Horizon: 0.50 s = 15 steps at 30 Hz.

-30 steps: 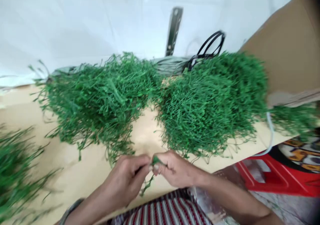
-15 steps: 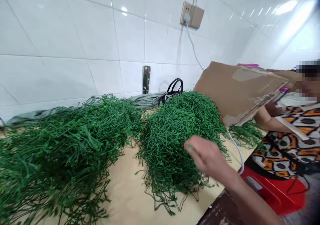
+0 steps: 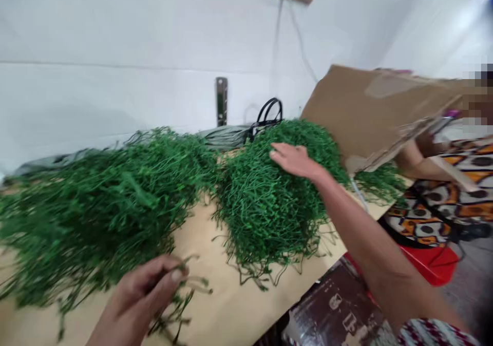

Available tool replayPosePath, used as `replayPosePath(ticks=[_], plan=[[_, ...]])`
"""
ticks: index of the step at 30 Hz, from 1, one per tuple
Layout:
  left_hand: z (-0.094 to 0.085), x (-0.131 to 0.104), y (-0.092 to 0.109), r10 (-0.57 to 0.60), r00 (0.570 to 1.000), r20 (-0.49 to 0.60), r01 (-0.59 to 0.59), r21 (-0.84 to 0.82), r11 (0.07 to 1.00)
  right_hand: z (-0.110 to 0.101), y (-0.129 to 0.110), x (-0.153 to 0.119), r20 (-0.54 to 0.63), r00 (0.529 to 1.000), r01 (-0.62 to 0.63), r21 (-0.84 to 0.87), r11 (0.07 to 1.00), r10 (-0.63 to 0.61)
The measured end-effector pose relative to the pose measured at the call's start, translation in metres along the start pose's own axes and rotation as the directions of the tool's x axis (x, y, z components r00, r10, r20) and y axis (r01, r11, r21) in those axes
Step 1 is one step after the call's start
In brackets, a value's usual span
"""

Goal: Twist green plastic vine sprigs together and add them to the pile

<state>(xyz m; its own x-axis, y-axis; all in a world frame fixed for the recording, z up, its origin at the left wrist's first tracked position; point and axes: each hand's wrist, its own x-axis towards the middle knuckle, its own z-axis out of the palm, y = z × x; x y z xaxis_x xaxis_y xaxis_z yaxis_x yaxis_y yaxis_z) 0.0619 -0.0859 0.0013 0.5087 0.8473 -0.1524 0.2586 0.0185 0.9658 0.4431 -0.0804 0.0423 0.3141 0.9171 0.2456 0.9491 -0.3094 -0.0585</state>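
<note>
Left grip: my left grip (image 3: 140,297) is narrow, thumb pressed to finger on a thin green sprig (image 3: 201,282); its ends poke out to the right, above the near side of the counter (image 3: 210,248).
Dark stems below it: I cannot tell whether I hold them too or they lie on the counter.
Right grip: my right grip (image 3: 293,159) is wide, fingers loosely stretched leftward over the far part of the right heap (image 3: 265,207); whether they touch it, I cannot tell.
Left heap: the left heap (image 3: 111,202) of green stems spreads across the counter, just beyond my left grip.
Cardboard: a brown cardboard piece (image 3: 362,117) leans at the far right, beside the right heap.
Far right: a person in patterned clothing (image 3: 427,217), near a red stool (image 3: 435,264).
</note>
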Motion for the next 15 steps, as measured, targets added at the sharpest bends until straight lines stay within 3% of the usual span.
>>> replayPosePath(ticks=[2, 4, 6, 8, 10, 12, 15], plan=[[0.005, 0.003, 0.008, -0.043, 0.999, -0.027, 0.038, -0.136, 0.990, -0.017, 0.000, -0.004, -0.032, 0.999, -0.016, 0.024, 1.000, 0.016], [0.010, 0.008, 0.011, -0.045, 0.998, -0.038, 0.034, -0.258, 0.966, -0.030, -0.005, -0.013, -0.181, 0.983, -0.029, -0.059, 0.998, 0.018], [0.014, 0.012, 0.009, -0.047, 0.997, -0.054, 0.025, -0.344, 0.939, -0.039, -0.020, -0.029, -0.359, 0.933, -0.039, -0.066, 0.997, 0.012], [0.016, 0.013, 0.006, -0.026, 0.997, -0.074, -0.005, -0.396, 0.918, -0.040, -0.047, -0.054, -0.430, 0.900, 0.151, 0.148, 0.977, -0.073], [0.019, 0.011, 0.002, -0.002, 0.996, -0.087, -0.036, -0.430, 0.902, -0.032, -0.083, -0.081, -0.401, 0.891, 0.385, 0.417, 0.823, -0.214], [0.023, 0.008, -0.002, 0.020, 0.996, -0.085, -0.056, -0.445, 0.894, -0.016, -0.118, -0.102, -0.327, 0.827, 0.558, 0.582, 0.591, -0.457], [0.030, 0.003, -0.010, 0.072, 0.994, -0.077, -0.098, -0.431, 0.897, 0.013, -0.154, -0.118, -0.222, 0.792, 0.517, 0.739, 0.432, -0.569]])
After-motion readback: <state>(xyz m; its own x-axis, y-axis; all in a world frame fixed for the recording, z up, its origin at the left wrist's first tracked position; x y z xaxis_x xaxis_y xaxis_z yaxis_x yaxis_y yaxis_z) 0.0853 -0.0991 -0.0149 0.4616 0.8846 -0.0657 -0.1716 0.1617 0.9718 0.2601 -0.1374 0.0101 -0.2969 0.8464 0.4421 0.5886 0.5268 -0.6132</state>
